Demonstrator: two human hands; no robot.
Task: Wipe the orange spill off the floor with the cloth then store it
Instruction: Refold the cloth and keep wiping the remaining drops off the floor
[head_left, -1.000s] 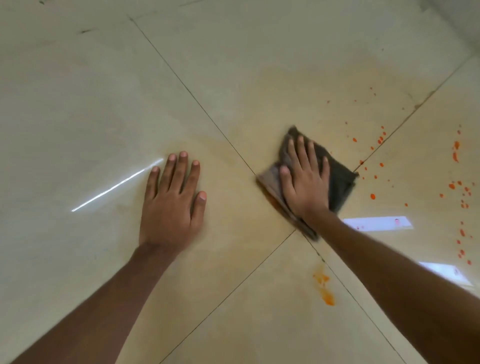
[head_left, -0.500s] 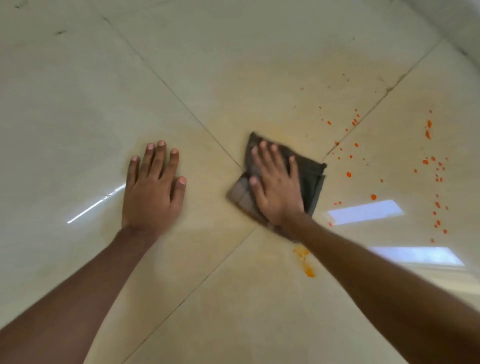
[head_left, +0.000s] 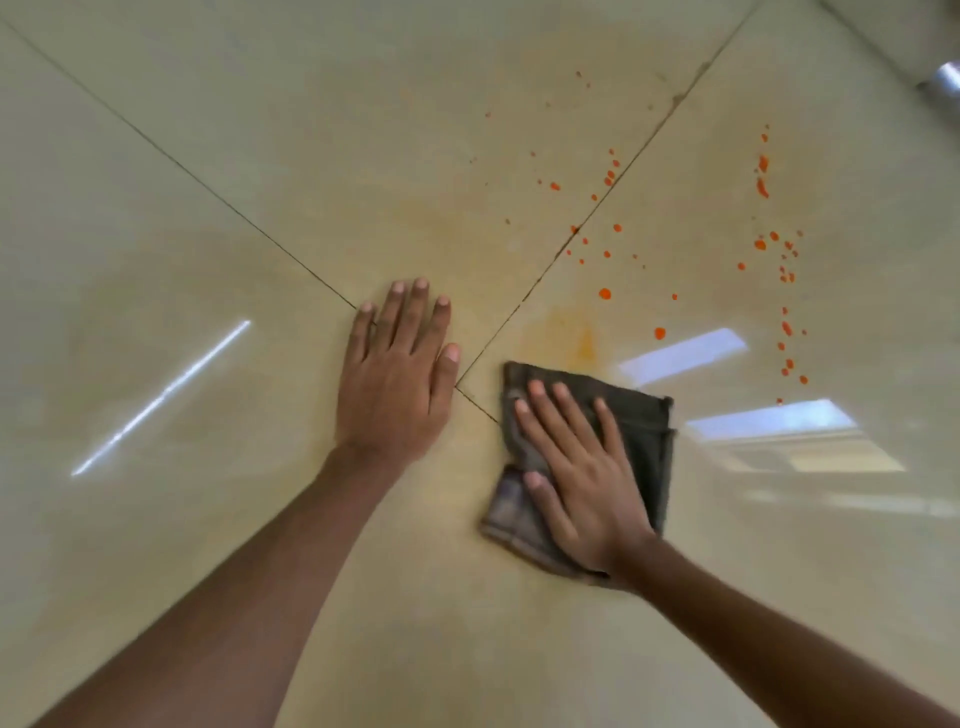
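- The right hand (head_left: 576, 478) presses flat, fingers straight, on the dark folded cloth (head_left: 636, 431) lying on the tiled floor (head_left: 156, 208).
- The left hand (head_left: 397, 376) rests flat, fingers straight, just beside the cloth.
- Orange spill drops (head_left: 605, 293) lie beyond the cloth.

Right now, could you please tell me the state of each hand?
Left hand: open, flat on the floor.
Right hand: open, pressing the cloth.
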